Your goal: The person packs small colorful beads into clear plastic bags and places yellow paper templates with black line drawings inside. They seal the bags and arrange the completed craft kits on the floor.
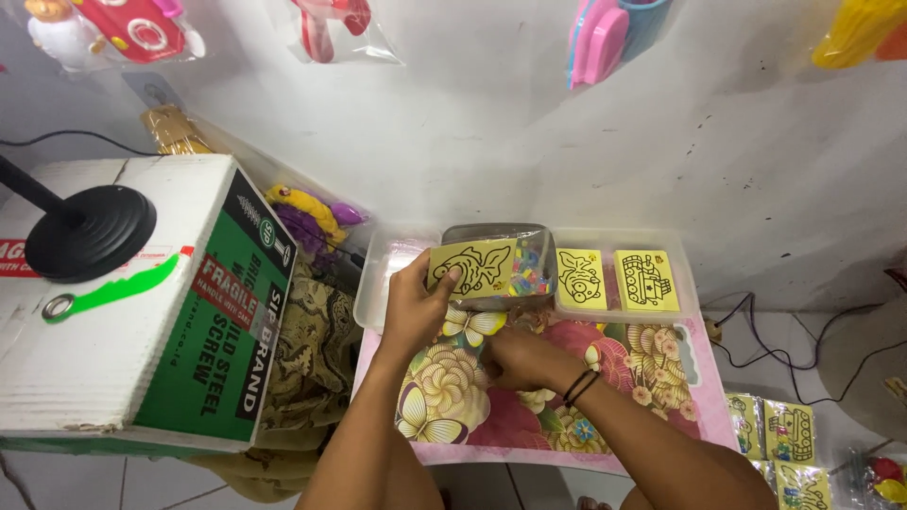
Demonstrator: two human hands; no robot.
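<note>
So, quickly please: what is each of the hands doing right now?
Left hand: closed on a yellow card with a fish drawing.
Right hand: rests curled on the flowered mat; whether it holds anything cannot be told.

A large cardboard box (142, 312) stands at the left, white on top with a green side and a red slanted label (225, 295). Clear plastic toy packets (113, 28) hang along the wall above. More clear packets with yellow cards (775, 430) lie at the lower right.
</note>
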